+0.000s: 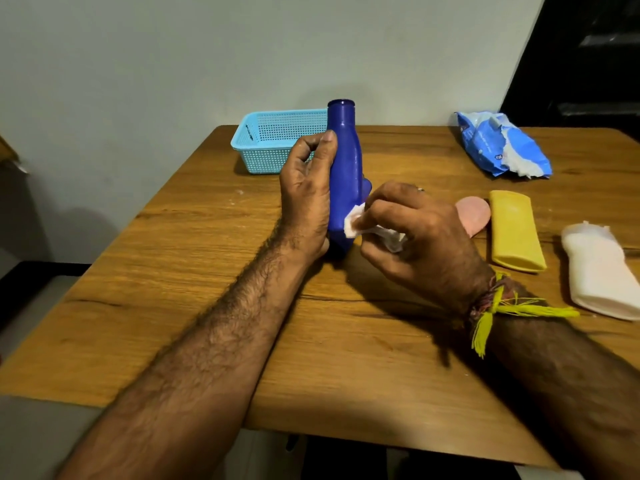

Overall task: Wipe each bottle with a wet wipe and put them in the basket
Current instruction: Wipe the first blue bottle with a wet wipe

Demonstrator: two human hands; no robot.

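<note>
A tall blue bottle (pixel 344 168) stands upright near the middle of the wooden table (pixel 207 306). My left hand (pixel 306 199) grips it from the left side. My right hand (pixel 415 233) pinches a crumpled white wet wipe (pixel 460 233) hmm against the bottle's lower right side. A light blue mesh basket (pixel 273 140) sits behind the bottle at the table's far edge. To the right lie a pink bottle (pixel 474 214), a yellow bottle (pixel 516 230) and a white bottle (pixel 602 271).
A blue and white wet wipe pack (pixel 502 145) lies torn open at the far right of the table. A pale wall stands right behind the table. A dark doorway (pixel 588 57) is at the upper right.
</note>
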